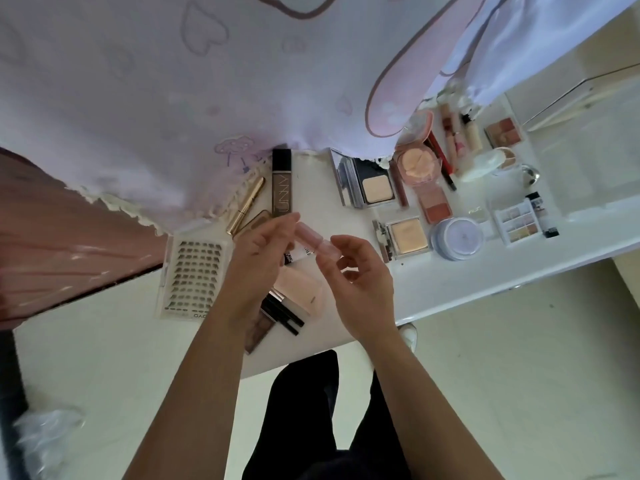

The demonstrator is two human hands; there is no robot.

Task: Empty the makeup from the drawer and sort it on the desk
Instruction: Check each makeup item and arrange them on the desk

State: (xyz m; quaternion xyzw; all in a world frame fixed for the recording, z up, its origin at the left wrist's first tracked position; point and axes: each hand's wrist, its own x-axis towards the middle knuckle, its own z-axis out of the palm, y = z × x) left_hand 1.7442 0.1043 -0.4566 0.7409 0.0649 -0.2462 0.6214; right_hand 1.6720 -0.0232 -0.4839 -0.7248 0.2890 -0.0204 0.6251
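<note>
Both hands hold a small pale pink tube (316,239) above the white desk (450,271). My left hand (258,261) pinches its upper end, and my right hand (360,289) grips its lower end. Under the hands lie a peach pouch (300,289), black pencils (282,315) and a brown palette (258,332). A false-lash card (194,277) lies to the left. A tall dark UNNY tube (281,183) and a gold tube (246,206) lie further back. Powder compacts (375,187), a blush (434,204) and a lilac jar (456,237) sit to the right.
A lilac printed cloth (173,98) hangs over the desk's back half. A clear tray (512,147) at the right holds lip tubes and small palettes. An eyeshadow palette (519,223) lies near the desk edge. Pink fabric (52,237) is at the left. My dark trousers (311,410) show below.
</note>
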